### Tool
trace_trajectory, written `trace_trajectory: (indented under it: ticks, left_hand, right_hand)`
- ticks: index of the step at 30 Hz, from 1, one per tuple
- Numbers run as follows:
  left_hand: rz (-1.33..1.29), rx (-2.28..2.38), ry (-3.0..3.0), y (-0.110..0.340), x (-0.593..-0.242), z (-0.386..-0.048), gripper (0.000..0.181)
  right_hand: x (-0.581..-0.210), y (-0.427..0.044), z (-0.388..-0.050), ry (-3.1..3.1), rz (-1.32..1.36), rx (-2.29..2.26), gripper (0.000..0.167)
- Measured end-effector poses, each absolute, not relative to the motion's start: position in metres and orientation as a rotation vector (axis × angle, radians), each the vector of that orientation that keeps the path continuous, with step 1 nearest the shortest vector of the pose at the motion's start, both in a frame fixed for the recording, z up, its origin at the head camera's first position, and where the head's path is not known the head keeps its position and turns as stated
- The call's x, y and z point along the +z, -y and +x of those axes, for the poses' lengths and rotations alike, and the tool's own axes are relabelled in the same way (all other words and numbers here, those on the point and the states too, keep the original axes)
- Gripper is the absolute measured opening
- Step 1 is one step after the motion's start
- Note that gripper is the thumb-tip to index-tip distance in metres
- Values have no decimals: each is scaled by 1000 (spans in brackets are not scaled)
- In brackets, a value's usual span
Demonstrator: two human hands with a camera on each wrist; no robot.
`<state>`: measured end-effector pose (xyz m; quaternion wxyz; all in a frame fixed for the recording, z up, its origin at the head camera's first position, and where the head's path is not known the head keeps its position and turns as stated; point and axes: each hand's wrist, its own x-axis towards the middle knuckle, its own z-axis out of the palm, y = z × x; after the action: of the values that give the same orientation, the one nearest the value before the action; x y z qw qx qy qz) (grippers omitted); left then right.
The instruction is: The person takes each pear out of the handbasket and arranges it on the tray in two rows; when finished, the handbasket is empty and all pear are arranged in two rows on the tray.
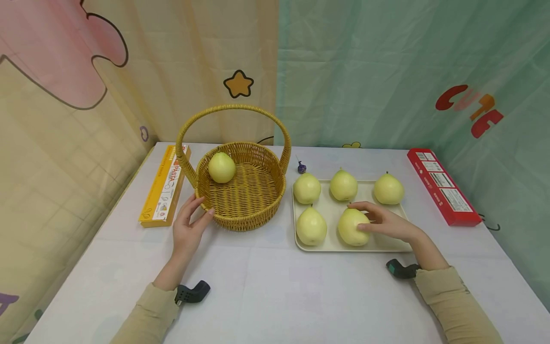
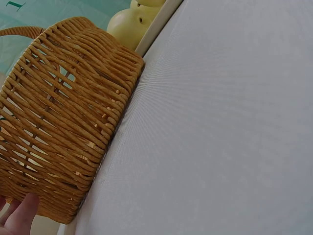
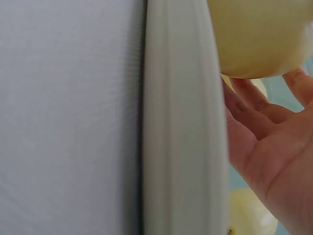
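A wicker basket (image 1: 247, 222) with a tall arched handle stands left of centre, one yellow-green pear (image 1: 221, 167) inside at its left. My left hand (image 1: 189, 227) touches the basket's left front side, fingers and thumb spread against the weave. The left wrist view shows its thumb (image 2: 23, 215) by the basket wall (image 2: 63, 112). To the right, my right hand (image 1: 384, 223) holds a pear (image 1: 353, 227) between thumb and fingers, at the front of a cream tray (image 1: 343, 248). Around it on the tray are several other pears (image 1: 311, 226). The right wrist view shows the tray's rim (image 3: 186, 117) up close.
A yellow pasta box (image 1: 161, 191) lies left of the basket. At the far right is a red box (image 1: 444, 188). A small purple object (image 1: 301, 167) lies behind the tray. Curtains (image 1: 365, 71) hang along the table's back edge.
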<state>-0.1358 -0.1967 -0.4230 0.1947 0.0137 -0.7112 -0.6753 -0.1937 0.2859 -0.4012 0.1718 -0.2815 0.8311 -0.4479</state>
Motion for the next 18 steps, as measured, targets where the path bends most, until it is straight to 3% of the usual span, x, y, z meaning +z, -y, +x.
trace_trajectory:
  ticks: [18]
  left_hand:
    - [39,-1894,1999,197,-422,-135,41]
  right_hand:
    - [-401,-285,-193,-2354,-797,-1267,54]
